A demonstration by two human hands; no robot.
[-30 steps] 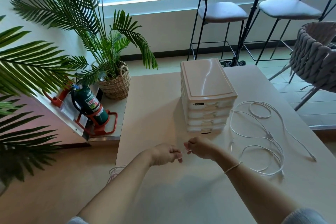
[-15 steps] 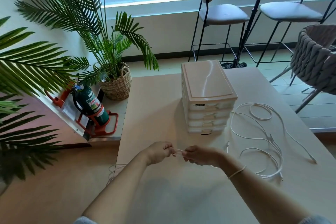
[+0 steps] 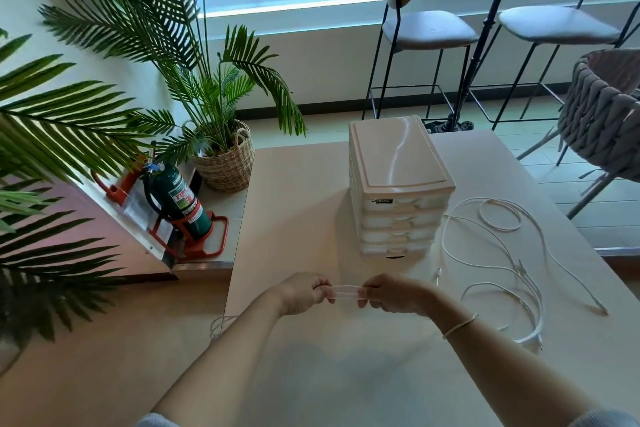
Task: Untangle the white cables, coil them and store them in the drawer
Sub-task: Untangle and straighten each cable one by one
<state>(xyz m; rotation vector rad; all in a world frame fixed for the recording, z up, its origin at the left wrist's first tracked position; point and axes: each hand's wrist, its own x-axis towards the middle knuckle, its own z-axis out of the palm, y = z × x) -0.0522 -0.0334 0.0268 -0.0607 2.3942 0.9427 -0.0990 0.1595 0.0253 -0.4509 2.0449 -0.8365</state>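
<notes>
Just above the table's front middle, my left hand [image 3: 304, 292] and my right hand [image 3: 394, 294] pinch a short stretch of white cable [image 3: 346, 292] doubled into two strands between them. The rest of that cable hangs off the table's left edge in a loop [image 3: 219, 325]. More white cables [image 3: 498, 263] lie loosely tangled on the table to the right of my hands. A white drawer unit [image 3: 398, 184] with several shut drawers stands behind my hands, mid-table.
The beige table [image 3: 294, 204] ends on the left, near a fire extinguisher [image 3: 176, 201] and a potted palm in a basket [image 3: 225, 159]. A woven chair [image 3: 609, 114] stands at the right, with two bar stools and a black stand pole behind the table.
My hands have drawn apart, so a longer doubled stretch of cable now spans between them. The view has tilted slightly.
</notes>
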